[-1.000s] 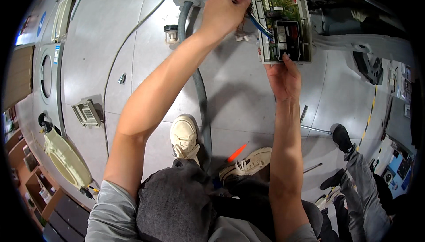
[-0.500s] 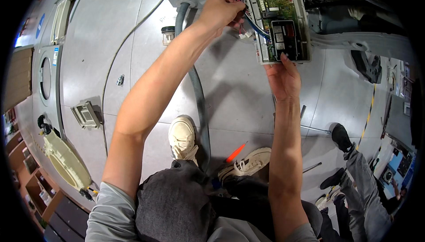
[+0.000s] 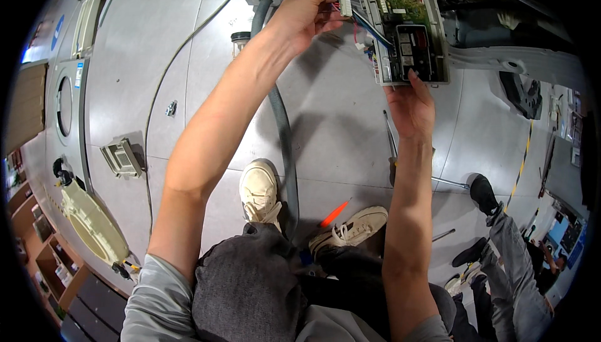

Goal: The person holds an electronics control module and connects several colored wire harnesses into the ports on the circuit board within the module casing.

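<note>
L hand (image 3: 307, 18) is at the box's (image 3: 440, 38) left side, abt level w/ its far half; R hand (image 3: 410, 109) is at its near edge. Connector (image 3: 345, 7), white, sits at L hand's fingertips, just left of the box's left rim & apart from it, a narrow gap between. So box lies to the right of the connector, and L hand is much the nearer hand to it; R hand is off to the right & near.

Connector's long axis runs roughly near–far, approx. in line w/ the box's left rim, near end tipped a bit right. Its wires show on the left, toward the palm; can't tell for sure which way its mating face points.

Box: long axis near–far, far end leaning slightly left; open side up, so green board (image 3: 408, 5) shows in the far half & black module (image 3: 414, 51) in the near half. Blue wires (image 3: 374, 31) slant from by the connector, right & near, into the box. Small plug (image 3: 360, 46) hangs near the box's left rim, untouched.

Hands: L fingers curled round connector + wires, exact contact part hidden. R grips box's near edge, thumb on top, rest of fingers mostly hidden underneath.
</note>
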### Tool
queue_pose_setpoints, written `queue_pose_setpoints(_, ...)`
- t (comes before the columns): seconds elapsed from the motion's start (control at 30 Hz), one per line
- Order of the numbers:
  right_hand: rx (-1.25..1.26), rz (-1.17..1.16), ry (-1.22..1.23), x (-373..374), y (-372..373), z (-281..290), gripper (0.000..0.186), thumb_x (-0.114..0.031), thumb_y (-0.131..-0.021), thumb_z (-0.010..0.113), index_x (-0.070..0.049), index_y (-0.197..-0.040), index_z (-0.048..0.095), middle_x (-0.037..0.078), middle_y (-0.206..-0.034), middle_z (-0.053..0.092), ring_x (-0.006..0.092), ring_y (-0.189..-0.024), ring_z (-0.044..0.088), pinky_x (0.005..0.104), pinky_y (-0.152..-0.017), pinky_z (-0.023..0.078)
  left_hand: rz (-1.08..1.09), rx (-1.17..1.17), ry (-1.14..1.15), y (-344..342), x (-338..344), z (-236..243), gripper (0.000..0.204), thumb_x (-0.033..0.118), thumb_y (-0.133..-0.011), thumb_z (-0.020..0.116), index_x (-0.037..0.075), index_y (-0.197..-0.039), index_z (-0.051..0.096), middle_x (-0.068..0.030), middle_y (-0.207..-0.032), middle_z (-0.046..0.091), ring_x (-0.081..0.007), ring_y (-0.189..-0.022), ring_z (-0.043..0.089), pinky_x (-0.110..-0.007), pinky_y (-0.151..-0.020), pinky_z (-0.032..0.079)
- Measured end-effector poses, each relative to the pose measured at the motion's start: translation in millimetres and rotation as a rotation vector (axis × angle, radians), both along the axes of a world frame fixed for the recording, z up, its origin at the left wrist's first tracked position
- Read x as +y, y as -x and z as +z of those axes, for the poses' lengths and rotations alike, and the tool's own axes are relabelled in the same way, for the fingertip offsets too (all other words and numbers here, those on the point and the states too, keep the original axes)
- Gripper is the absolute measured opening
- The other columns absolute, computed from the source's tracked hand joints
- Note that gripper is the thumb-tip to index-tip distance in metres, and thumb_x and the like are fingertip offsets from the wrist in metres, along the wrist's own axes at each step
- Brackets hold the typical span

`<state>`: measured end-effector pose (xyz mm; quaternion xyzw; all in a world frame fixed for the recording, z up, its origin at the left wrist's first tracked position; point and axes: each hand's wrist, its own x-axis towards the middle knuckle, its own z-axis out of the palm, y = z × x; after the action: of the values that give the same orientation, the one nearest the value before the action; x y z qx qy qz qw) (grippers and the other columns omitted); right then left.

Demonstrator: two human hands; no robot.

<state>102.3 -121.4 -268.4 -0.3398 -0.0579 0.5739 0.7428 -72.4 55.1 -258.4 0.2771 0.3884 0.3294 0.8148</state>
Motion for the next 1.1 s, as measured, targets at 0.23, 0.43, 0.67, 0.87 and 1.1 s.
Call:
queue_pose_setpoints(0.23,0.076,-0.006,0.028,0,-2,1,0.04,0.005,-0.085,0.054,-0.007,-0.124,0.05,0.009,-0.122,0.057,0.0226,-0.114,0.054,0.0442,-0.101,0.042,0.029,0.071,-0.04,-2,-8,8,0.014,0.007,-0.09,0.056,-0.004,-0.098,0.056,-0.0126,-0.087,0.063,-0.0165,-0.077,0.06,-0.028,-0.071,0.053)
queue_pose_setpoints(0.43,0.056,0.026,0.019,-1,-2,2,0.045,0.006,-0.085,0.054,-0.007,-0.127,0.049,0.008,-0.124,0.056,0.022,-0.116,0.053,0.0447,-0.102,0.041,-0.044,0.106,-0.27,1,-15,8,0.018,0.005,-0.091,0.054,-0.002,-0.107,0.058,-0.0111,-0.095,0.064,-0.0163,-0.083,0.062,-0.029,-0.081,0.053)
queue_pose_setpoints(0.67,0.025,0.05,-0.032,0,5,0,0.049,0.001,-0.089,0.052,-0.006,-0.136,0.038,0.011,-0.137,0.046,0.0271,-0.128,0.042,0.0479,-0.109,0.032,-0.195,0.305,-0.677,2,-14,16,0.031,0.007,-0.087,0.062,-0.002,-0.116,0.059,-0.0063,-0.094,0.064,-0.0133,-0.088,0.061,-0.025,-0.083,0.048)
queue_pose_setpoints(0.87,0.019,0.097,-0.062,2,8,0,0.05,0.0,-0.088,0.052,-0.003,-0.136,0.037,0.014,-0.135,0.047,0.0289,-0.127,0.043,0.0494,-0.108,0.032,-0.17,0.452,-0.915,1,-7,12,0.024,0.01,-0.086,0.064,0.001,-0.108,0.062,-0.0061,-0.086,0.066,-0.0123,-0.078,0.062,-0.024,-0.072,0.049)
queue_pose_setpoints(1.1,0.021,0.09,-0.057,1,8,0,0.052,-0.005,-0.089,0.054,-0.003,-0.137,0.035,0.013,-0.136,0.046,0.0286,-0.127,0.042,0.0493,-0.108,0.031,-0.151,0.545,-1.06,-3,-6,13,0.022,0.015,-0.09,0.062,0.0,-0.106,0.062,-0.0028,-0.084,0.064,-0.0088,-0.081,0.058,-0.023,-0.075,0.048)
